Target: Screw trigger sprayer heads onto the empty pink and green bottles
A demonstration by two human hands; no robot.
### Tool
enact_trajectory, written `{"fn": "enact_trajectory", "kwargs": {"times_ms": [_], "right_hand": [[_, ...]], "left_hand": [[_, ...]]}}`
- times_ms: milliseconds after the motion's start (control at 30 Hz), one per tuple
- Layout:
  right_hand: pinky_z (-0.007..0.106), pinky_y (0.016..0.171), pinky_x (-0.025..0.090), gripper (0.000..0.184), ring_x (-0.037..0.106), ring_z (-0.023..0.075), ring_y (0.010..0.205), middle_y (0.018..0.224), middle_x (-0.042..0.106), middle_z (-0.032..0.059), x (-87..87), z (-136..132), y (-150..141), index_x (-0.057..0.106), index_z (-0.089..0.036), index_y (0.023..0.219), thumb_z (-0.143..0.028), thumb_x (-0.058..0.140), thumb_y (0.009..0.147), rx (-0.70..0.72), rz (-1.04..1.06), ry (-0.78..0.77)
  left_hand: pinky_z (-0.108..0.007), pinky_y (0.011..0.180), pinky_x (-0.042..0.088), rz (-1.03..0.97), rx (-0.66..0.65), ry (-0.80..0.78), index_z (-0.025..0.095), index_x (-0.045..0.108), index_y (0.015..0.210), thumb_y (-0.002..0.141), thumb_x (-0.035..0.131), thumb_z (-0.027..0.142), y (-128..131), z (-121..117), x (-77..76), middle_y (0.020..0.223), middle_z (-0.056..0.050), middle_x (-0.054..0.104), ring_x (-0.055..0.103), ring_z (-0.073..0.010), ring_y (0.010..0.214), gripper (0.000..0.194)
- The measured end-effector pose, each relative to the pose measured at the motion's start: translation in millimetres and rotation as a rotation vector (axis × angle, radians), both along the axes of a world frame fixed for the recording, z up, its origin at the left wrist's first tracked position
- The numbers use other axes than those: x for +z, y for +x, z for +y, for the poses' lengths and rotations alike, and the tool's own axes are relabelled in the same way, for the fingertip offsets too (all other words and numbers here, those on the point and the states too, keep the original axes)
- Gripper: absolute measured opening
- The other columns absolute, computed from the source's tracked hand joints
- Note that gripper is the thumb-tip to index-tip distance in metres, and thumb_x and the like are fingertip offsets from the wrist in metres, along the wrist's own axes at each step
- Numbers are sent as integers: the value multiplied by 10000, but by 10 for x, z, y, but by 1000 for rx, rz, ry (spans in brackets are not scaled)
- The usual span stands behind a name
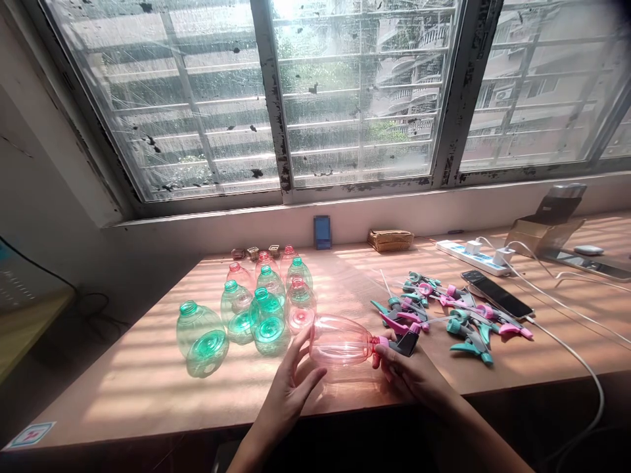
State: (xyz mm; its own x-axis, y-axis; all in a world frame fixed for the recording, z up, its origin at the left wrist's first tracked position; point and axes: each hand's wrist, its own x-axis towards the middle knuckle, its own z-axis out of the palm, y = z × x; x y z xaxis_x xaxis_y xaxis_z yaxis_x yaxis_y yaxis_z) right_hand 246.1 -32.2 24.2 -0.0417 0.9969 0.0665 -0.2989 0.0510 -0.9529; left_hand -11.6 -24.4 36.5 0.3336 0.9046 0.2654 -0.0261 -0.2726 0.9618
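A clear pink bottle (340,341) lies on its side between my hands above the table's front edge, its neck pointing right. My left hand (296,381) cups its rounded base, the thumb held a little apart below. A grey and pink trigger sprayer (405,341) sits at the bottle's neck. My right hand (401,368) is closed with thumb and fingers on the sprayer's pink collar (378,344). Left of my hands stand several clear green bottles (269,322) and pink bottles (300,305) with open necks. Loose trigger sprayers (468,315) in green, pink and grey lie piled to the right.
A black phone (497,294) with a white cable lies behind the sprayers. Farther back are a power strip (473,256), a brown cardboard box (391,240) and a blue-screened device (322,232) by the wall. A sticker (32,435) marks the table's left corner.
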Motion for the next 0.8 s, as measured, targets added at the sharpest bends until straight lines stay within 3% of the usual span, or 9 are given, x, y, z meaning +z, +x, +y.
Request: {"fn": "enact_trajectory", "kwargs": {"times_ms": [200, 333, 500, 600, 800], "right_hand": [[233, 421, 334, 397, 479, 106, 438, 625, 680, -1, -42, 13, 7, 637, -194, 770, -543, 825, 753, -13, -33, 14], [243, 430, 349, 394, 487, 109, 451, 644, 685, 11, -74, 30, 13, 651, -185, 758, -539, 822, 758, -4, -57, 23], [245, 421, 344, 363, 479, 106, 443, 667, 684, 10, -114, 41, 36, 656, -190, 764, -529, 776, 818, 13, -75, 54], [250, 422, 362, 362, 485, 116, 450, 650, 667, 1, -112, 37, 44, 651, -197, 760, -535, 762, 832, 17, -76, 54], [241, 445, 337, 359, 460, 102, 463, 667, 671, -10, -66, 17, 45, 627, -207, 835, -529, 784, 816, 15, -26, 56]], "left_hand": [[-490, 1124, 444, -82, 2, -38, 256, 597, 1203, 940, 686, 427, 6, -1, 62, 1494, -105, 537, 454, -346, 1416, 326], [-485, 1085, 482, -95, 54, -47, 260, 560, 1299, 924, 704, 430, 6, 34, 25, 1474, -120, 545, 548, -342, 1324, 436], [-451, 1091, 493, -71, 72, 37, 321, 486, 1427, 923, 709, 346, 22, -9, 39, 1569, -86, 449, 448, -340, 1419, 551], [-460, 1065, 513, -81, 69, 39, 329, 488, 1417, 912, 720, 338, 35, -51, 51, 1560, -93, 454, 470, -350, 1395, 556], [-518, 1144, 426, -183, 83, 137, 292, 529, 1404, 935, 661, 443, 27, -59, 73, 1492, -104, 513, 456, -362, 1393, 510]]}}
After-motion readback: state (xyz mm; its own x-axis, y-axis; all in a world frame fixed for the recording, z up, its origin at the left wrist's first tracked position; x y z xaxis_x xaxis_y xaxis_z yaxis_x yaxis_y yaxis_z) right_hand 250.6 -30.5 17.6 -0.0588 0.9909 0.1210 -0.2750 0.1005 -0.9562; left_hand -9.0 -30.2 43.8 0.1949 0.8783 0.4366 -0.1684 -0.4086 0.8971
